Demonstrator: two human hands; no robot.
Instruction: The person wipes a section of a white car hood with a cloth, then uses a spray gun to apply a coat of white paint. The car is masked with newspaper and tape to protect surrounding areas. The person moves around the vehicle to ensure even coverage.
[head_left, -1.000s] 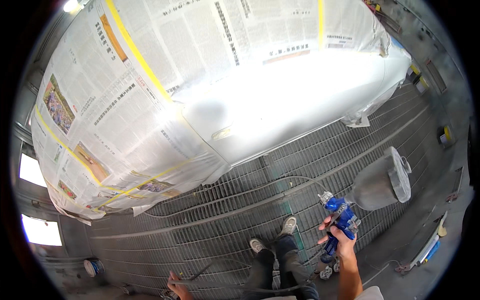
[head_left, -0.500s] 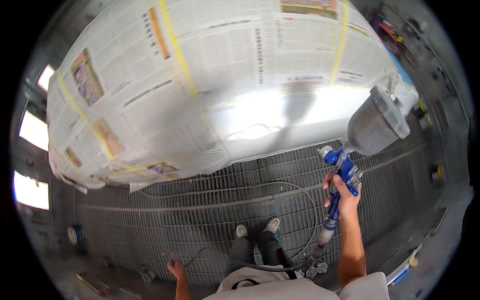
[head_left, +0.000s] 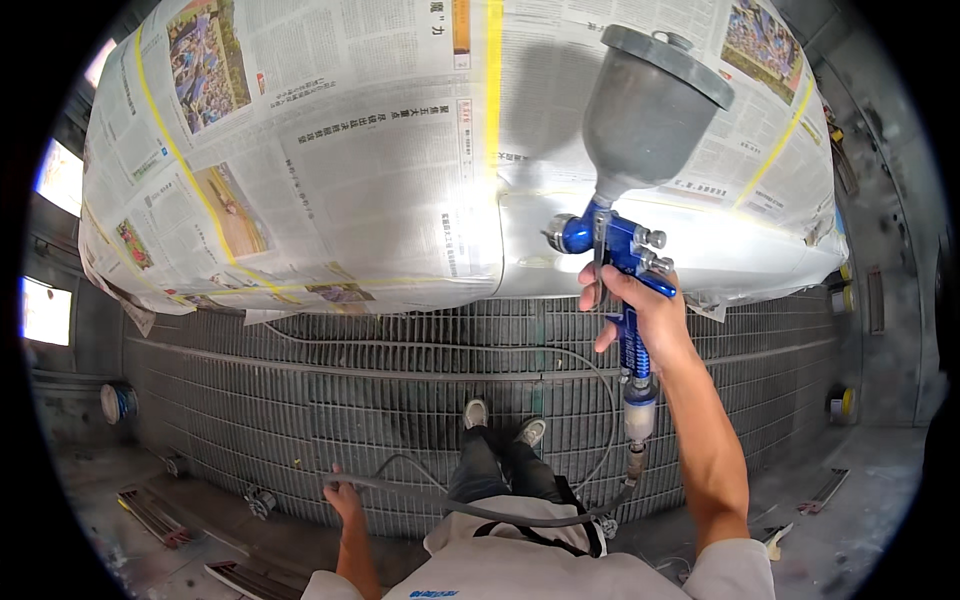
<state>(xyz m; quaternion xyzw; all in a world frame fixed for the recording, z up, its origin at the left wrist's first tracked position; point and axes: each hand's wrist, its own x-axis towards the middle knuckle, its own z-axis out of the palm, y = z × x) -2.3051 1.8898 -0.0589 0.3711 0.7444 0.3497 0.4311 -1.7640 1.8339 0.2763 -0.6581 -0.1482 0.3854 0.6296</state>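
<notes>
My right hand (head_left: 655,315) is wrapped round the handle of a blue spray gun (head_left: 628,245), its fingers at the trigger. A grey cup with a lid (head_left: 650,120) sits on top of the gun, and the nozzle points left. Beyond the gun is a shiny silver car panel (head_left: 740,235), apart from it. Low on the left, my left hand (head_left: 346,500) is closed on a grey air hose (head_left: 420,495), which runs in front of my body to the fitting under the gun's handle.
Newspaper sheets (head_left: 370,190) joined with yellow tape (head_left: 493,90) cover the vehicle around the panel. Below lies a metal floor grating (head_left: 400,400), with hose looped across it near my feet. Cans (head_left: 842,402) stand along the right side; a round container (head_left: 118,403) is at left.
My right hand has carried the spray gun up and slightly left, and its cup now stands more upright. My left hand has risen a little with the hose. The whole view has shifted rightward.
</notes>
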